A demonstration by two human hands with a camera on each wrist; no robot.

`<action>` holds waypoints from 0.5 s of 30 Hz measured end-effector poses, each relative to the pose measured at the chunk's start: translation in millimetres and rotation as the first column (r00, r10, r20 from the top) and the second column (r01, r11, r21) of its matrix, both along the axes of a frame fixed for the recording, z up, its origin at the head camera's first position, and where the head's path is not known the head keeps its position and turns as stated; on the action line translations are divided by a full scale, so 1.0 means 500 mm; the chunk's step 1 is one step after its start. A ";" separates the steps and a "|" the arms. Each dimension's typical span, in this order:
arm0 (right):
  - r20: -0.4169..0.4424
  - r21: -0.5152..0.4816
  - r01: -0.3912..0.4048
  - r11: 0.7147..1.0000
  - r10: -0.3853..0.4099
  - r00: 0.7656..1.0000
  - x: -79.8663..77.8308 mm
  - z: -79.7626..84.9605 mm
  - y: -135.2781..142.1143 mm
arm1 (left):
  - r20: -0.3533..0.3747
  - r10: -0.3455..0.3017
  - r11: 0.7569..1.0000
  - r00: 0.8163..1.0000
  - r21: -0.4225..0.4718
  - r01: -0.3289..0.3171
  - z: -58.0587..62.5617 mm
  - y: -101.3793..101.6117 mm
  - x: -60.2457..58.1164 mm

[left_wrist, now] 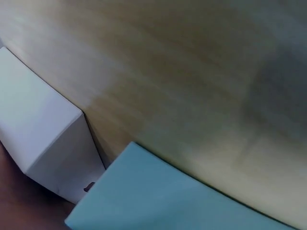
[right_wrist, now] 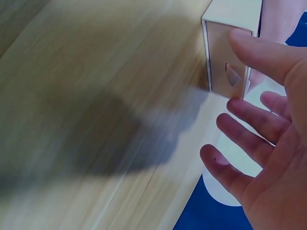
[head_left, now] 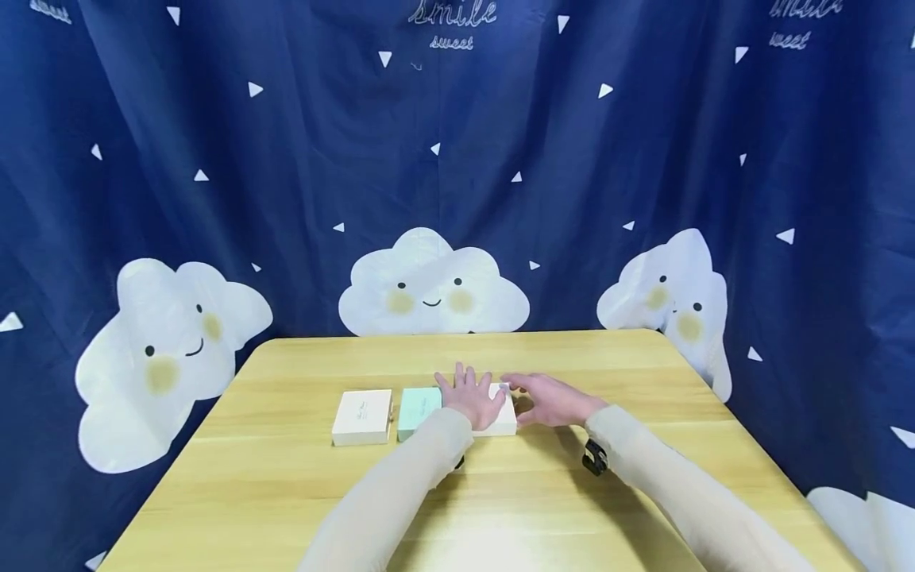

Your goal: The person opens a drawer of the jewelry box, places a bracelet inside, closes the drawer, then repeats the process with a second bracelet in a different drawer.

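Observation:
Spread fingers of my left hand (head_left: 470,400) lie across a white box (head_left: 506,421), covering much of its top in the head view. My right hand (head_left: 554,400) is at that box's right end, its fingers loosely parted. In the right wrist view the thumb (right_wrist: 266,55) overlaps the end panel of the white box (right_wrist: 235,12), just above a small ribbon tab (right_wrist: 233,75). The other fingers (right_wrist: 225,167) spread beside it, holding nothing. A mint-green box (head_left: 417,408) sits just left of my left hand, and shows in the left wrist view beside a white box (left_wrist: 41,110).
Another white box (head_left: 362,415) with small lettering lies left of the mint-green one, a little tab on its right side. The boxes form a row on the wooden table (head_left: 286,485). A dark blue curtain (head_left: 307,159) with clouds hangs behind the table's far edge.

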State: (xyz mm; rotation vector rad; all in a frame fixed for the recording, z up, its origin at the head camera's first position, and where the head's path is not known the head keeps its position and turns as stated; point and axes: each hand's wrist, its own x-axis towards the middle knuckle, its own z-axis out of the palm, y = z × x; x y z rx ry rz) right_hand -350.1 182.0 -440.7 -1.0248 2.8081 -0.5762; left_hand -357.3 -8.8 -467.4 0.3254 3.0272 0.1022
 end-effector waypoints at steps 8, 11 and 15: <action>-0.019 0.025 0.104 0.994 -0.104 0.994 0.021 0.039 0.007 | 0.003 -0.022 0.999 1.000 -0.025 0.022 0.017 -0.014 -0.004; -0.046 0.022 0.114 0.993 -0.113 0.993 0.035 0.049 0.015 | -0.011 -0.028 0.999 1.000 -0.015 0.028 0.017 -0.015 0.000; -0.119 0.049 0.102 0.994 -0.095 0.988 0.057 0.048 0.028 | -0.014 -0.049 0.998 0.999 0.035 0.049 0.004 -0.015 0.011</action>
